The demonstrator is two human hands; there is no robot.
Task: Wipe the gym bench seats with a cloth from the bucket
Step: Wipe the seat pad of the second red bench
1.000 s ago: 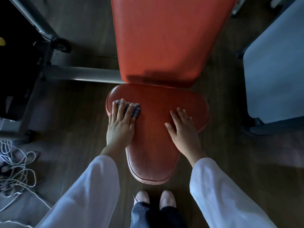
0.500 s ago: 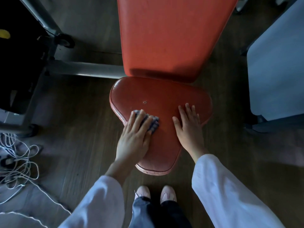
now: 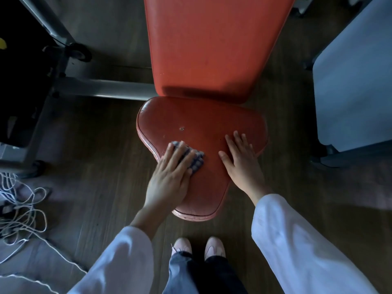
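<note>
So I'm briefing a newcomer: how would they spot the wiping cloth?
Find the red bench seat below the backrest. Near its left edge, the left hand presses the cloth: the only blue-checked thing there.

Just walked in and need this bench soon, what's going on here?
A person is wiping the red bench seat. Their left hand presses a checked cloth flat against the seat's left side, near its edge. Their right hand rests flat on the seat's right side, seemingly for support. The red backrest beyond it is not being touched. No bucket is in view.
</note>
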